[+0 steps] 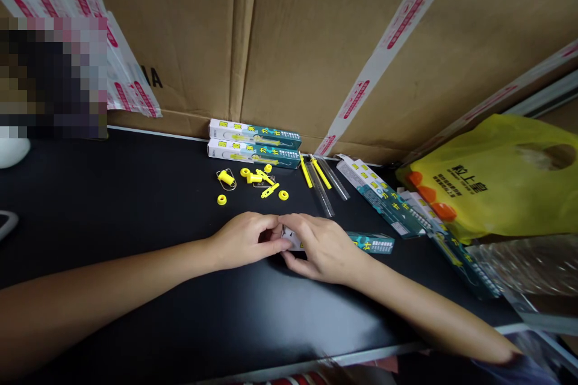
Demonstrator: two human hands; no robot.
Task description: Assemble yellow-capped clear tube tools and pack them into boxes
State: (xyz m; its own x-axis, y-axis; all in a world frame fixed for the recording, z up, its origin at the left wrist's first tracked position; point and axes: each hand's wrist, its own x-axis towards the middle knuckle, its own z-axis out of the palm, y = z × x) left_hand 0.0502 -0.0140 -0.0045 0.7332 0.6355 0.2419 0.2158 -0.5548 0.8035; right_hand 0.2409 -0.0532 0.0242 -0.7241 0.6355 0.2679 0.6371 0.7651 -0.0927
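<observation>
Small box (372, 243), teal and white, lay flat on the black table (135, 210), near the front middle. Only its right end stuck out; the rest was under the right hand (323, 246).
Right hand: fingers curled down over the box, thumb under the near side, gripping it.
Left hand (246, 239): fingers bent, thumb and fingertips pinched on the white end of the box. Both hands met at that end, touching. Couldn't tell if the flap there was open or closed.

Just behind the hands: scattered yellow plastic parts (253, 179), including rings, pegs and one on a wire clip.
Behind those, against the wall of cardboard cartons (293, 42): two matching boxes (255, 143) lying side by side lengthwise.
Right of the parts: clear tubes (327, 183) with yellow sticks (318, 172) beside them, angled toward the back.
Further right: a row of more boxes (383, 198) of the same kind, overlapping, running diagonally to the table's right edge.
Beyond that row: a yellow plastic bag (497, 174), with a clear plastic bag (519, 264) in front of it.
Far left edge: a white rounded object (11, 150), partly cut off.
</observation>
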